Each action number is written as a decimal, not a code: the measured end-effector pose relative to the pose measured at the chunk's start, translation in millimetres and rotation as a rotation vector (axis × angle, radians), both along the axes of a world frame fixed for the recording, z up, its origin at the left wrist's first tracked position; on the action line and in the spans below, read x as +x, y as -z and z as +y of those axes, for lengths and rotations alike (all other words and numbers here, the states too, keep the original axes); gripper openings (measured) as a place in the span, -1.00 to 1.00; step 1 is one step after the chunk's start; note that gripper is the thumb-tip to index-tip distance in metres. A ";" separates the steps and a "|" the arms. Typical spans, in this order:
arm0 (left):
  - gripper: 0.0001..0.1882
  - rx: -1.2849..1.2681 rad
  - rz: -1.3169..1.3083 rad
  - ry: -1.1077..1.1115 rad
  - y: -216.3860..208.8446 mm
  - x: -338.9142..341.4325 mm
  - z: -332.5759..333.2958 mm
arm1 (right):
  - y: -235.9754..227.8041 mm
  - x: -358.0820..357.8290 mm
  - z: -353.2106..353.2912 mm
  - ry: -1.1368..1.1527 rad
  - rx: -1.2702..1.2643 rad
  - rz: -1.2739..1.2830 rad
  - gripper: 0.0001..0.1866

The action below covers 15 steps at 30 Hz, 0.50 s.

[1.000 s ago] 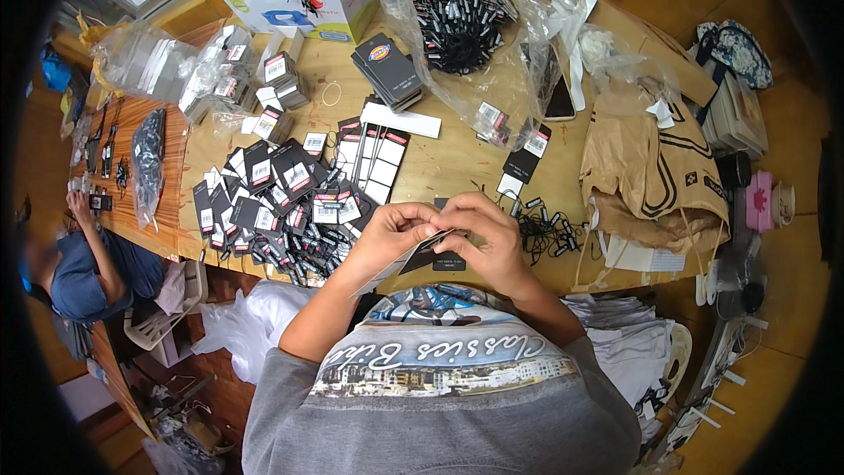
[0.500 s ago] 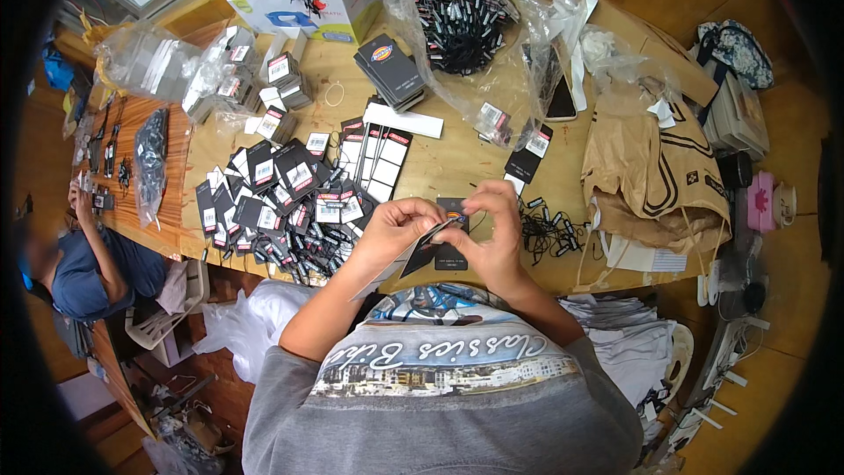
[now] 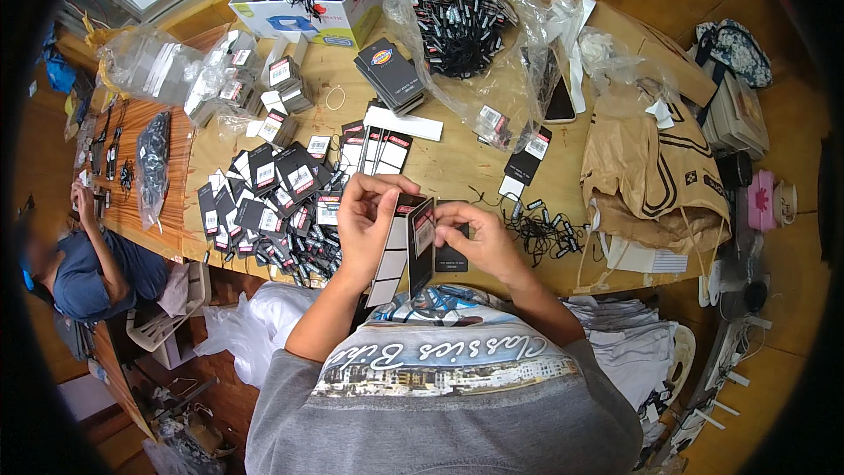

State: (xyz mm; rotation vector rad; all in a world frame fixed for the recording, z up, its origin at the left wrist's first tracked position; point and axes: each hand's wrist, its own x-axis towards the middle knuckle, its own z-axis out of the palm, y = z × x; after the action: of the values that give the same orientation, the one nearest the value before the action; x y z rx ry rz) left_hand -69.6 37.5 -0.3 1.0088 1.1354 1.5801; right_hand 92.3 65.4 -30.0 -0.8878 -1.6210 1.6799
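My left hand is closed on a long hang tag with white panels, held upright over the table's near edge. Against it stands a black hang tag with a white label. My right hand pinches the far right edge of that black tag between thumb and bent fingers. Whether a string is in that pinch I cannot tell. Partly under my right hand, another black tag lies on the table. Loose black tag strings lie to the right of it.
A heap of strung tags spreads at the left. Behind are a stack of black tags, a clear bag of strings and an open box. A tan garment lies right; a phone lies beyond. Another person sits far left.
My left hand has turned and lifted the tags so their labelled faces show. My right hand has lowered and shifted to the black tag's edge.
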 end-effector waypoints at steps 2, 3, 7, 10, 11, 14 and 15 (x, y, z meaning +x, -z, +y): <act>-0.93 0.033 0.029 -0.044 -5.3 -1.8 0.3 | -6.2 3.1 1.1 -0.076 -0.078 -0.019 -0.81; -0.92 0.048 -0.034 -0.040 -6.2 -2.0 0.7 | -5.7 5.6 3.1 -0.087 -0.043 -0.037 -0.82; -0.91 0.045 -0.197 0.019 -5.6 -6.7 0.4 | -5.0 16.7 10.7 -0.034 -0.013 -0.006 -0.86; -0.91 -0.003 -0.210 0.059 -5.6 -7.1 -2.5 | -7.9 23.4 15.7 0.027 -0.188 0.100 -0.92; -0.91 0.032 -0.162 0.042 -5.7 -4.9 -2.2 | -9.4 25.2 16.8 0.004 -0.206 0.129 -0.91; -0.92 0.113 -0.026 0.030 -6.9 -0.4 -1.6 | -18.4 27.4 17.6 -0.031 -0.259 0.210 -0.85; -0.93 0.125 0.016 0.051 -7.4 -1.8 -2.2 | -21.3 26.8 17.2 -0.023 -0.277 0.234 -0.82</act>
State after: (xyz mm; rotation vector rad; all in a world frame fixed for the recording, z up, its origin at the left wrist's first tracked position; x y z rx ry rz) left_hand -71.5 35.4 7.1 1.1260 1.0242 1.6212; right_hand 119.1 82.6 -8.7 -0.7691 -1.2692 1.9759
